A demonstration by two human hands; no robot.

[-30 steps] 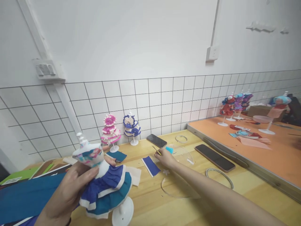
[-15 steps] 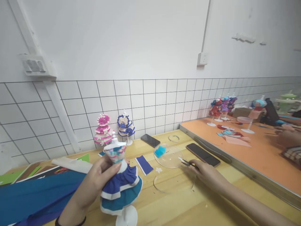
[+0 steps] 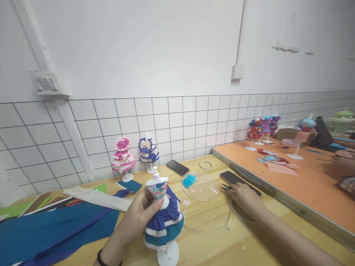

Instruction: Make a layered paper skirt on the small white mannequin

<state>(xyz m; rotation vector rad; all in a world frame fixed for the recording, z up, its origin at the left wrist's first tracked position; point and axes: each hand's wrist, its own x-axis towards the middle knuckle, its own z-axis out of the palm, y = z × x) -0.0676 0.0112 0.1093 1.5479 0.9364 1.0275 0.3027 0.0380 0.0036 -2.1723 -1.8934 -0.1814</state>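
My left hand [image 3: 140, 214] grips a small mannequin doll [image 3: 162, 216] by its patterned torso; it wears a blue, white and teal layered paper skirt and stands upright on a white round base near the table's front edge. My right hand [image 3: 244, 195] lies to the right on the wooden table, fingers closed on thin dark scissors [image 3: 226, 187] whose tips point left toward a clear round plastic dish [image 3: 199, 184]. A small teal pleated piece [image 3: 188, 180] lies in that dish.
Blue and teal crepe paper [image 3: 55, 231] and a white strip [image 3: 97, 198] cover the left. Two finished dolls, pink [image 3: 123, 157] and blue [image 3: 149, 151], stand by the tiled wall. Two phones [image 3: 177, 167] [image 3: 235, 179] lie on the table. An orange table [image 3: 299, 181] at right holds more dolls.
My left hand has carried the doll rightward and set it upright. My right hand drew back from the blue paper piece to the right, with the scissors, beside the phone.
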